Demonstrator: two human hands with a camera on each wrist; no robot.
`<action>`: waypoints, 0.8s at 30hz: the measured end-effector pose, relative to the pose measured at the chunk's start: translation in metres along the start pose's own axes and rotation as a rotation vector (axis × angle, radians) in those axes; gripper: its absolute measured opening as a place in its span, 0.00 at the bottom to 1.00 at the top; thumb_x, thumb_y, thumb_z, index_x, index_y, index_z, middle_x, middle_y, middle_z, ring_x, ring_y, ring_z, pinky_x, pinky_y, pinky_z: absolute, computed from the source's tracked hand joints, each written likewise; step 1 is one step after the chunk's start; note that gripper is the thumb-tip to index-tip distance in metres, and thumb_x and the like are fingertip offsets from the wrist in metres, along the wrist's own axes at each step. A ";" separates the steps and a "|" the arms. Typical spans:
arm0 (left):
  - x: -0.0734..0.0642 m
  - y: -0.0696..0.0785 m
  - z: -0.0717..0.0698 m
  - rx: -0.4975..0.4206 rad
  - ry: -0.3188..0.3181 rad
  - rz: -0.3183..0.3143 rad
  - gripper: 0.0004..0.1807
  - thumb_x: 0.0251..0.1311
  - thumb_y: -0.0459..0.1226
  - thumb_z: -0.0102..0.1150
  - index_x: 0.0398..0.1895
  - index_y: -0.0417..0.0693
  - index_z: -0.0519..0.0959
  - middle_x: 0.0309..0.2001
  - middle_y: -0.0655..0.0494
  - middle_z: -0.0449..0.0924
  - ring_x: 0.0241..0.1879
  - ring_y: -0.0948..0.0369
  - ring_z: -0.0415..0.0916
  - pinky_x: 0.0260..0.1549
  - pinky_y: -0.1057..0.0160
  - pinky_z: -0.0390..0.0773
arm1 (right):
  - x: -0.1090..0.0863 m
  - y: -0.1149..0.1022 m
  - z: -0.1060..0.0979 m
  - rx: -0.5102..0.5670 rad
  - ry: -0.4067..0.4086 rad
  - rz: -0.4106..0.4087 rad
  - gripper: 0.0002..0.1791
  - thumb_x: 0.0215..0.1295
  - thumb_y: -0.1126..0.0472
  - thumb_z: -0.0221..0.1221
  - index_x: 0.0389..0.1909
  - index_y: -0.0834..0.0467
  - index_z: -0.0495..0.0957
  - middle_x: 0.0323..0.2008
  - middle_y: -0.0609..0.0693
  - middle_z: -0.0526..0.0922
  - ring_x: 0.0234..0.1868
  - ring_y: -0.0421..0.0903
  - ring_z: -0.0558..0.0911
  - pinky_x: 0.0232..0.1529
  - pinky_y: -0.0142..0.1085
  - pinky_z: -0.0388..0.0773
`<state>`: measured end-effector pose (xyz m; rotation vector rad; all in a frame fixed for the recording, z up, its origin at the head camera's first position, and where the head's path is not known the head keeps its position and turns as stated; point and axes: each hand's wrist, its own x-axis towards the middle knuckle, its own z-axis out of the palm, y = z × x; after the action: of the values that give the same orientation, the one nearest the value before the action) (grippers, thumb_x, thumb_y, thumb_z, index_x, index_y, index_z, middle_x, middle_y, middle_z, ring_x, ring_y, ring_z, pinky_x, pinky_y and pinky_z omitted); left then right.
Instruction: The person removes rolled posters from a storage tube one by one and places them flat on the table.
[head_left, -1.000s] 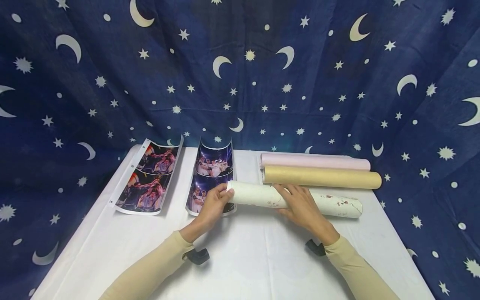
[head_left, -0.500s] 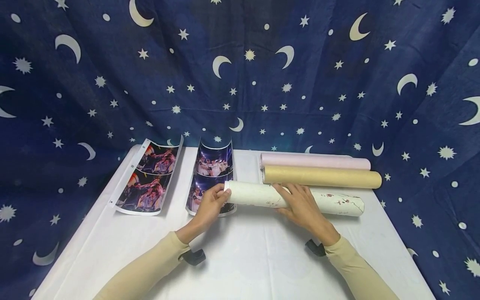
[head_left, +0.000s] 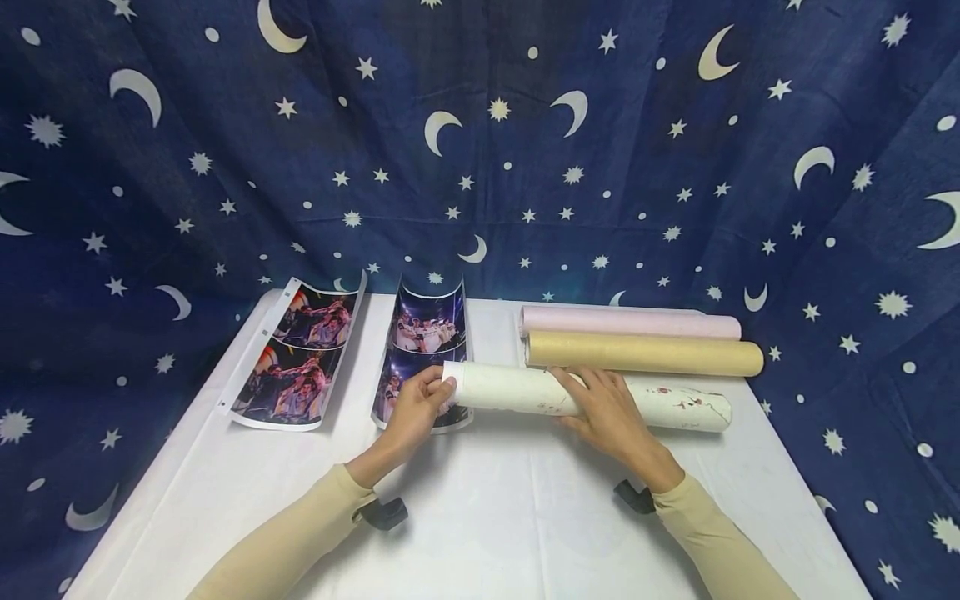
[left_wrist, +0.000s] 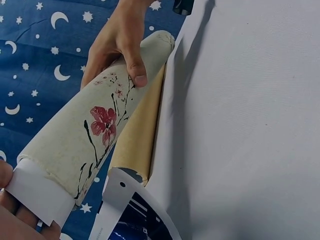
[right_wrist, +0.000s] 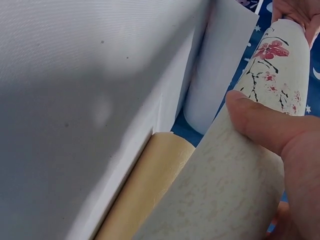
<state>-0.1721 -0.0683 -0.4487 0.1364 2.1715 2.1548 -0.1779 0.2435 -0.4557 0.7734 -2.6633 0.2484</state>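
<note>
A cream paper roll [head_left: 510, 387] with a red blossom print is held raised above the table, lying crosswise. My right hand [head_left: 607, 417] grips it around the middle, thumb on the near side, as the right wrist view also shows. At its left end a strip of rolled white paper [left_wrist: 40, 192] sticks out from inside. My left hand [head_left: 412, 412] pinches this strip between thumb and fingers. How far the white paper reaches inside the roll is hidden. Below the left hand lies a curled photo sheet [head_left: 427, 325], partly covered.
Behind the cream roll lie a yellow roll [head_left: 645, 353] and a pink roll [head_left: 630, 323], side by side. A second curled photo sheet [head_left: 307, 375] lies at the left of the white table [head_left: 495, 533]. A blue star-patterned cloth [head_left: 480, 200] hangs behind.
My left hand has moved a little left, and more of the white paper shows at the roll's left end. The cream roll has shifted slightly right; my right hand has barely moved.
</note>
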 end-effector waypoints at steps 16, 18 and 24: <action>0.001 0.001 -0.009 0.001 0.013 -0.010 0.13 0.70 0.33 0.51 0.52 0.35 0.76 0.42 0.40 0.86 0.23 0.67 0.68 0.21 0.72 0.66 | -0.002 0.004 -0.002 -0.007 0.016 -0.002 0.46 0.47 0.48 0.75 0.70 0.46 0.66 0.56 0.55 0.78 0.55 0.60 0.78 0.55 0.56 0.70; 0.001 0.001 -0.010 0.002 0.014 -0.004 0.13 0.70 0.33 0.51 0.52 0.34 0.76 0.45 0.37 0.85 0.28 0.68 0.74 0.27 0.73 0.71 | -0.002 0.004 -0.002 -0.009 0.016 -0.003 0.46 0.47 0.48 0.75 0.70 0.47 0.67 0.56 0.55 0.78 0.55 0.60 0.78 0.55 0.56 0.70; 0.001 0.001 -0.013 0.004 0.021 0.003 0.13 0.70 0.33 0.50 0.51 0.33 0.76 0.46 0.37 0.85 0.36 0.66 0.81 0.41 0.70 0.78 | -0.004 0.005 -0.002 -0.009 0.019 -0.002 0.46 0.47 0.48 0.75 0.69 0.47 0.67 0.56 0.56 0.77 0.55 0.61 0.78 0.56 0.57 0.70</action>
<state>-0.1742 -0.0810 -0.4471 0.1177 2.1882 2.1636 -0.1769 0.2501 -0.4560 0.7670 -2.6435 0.2422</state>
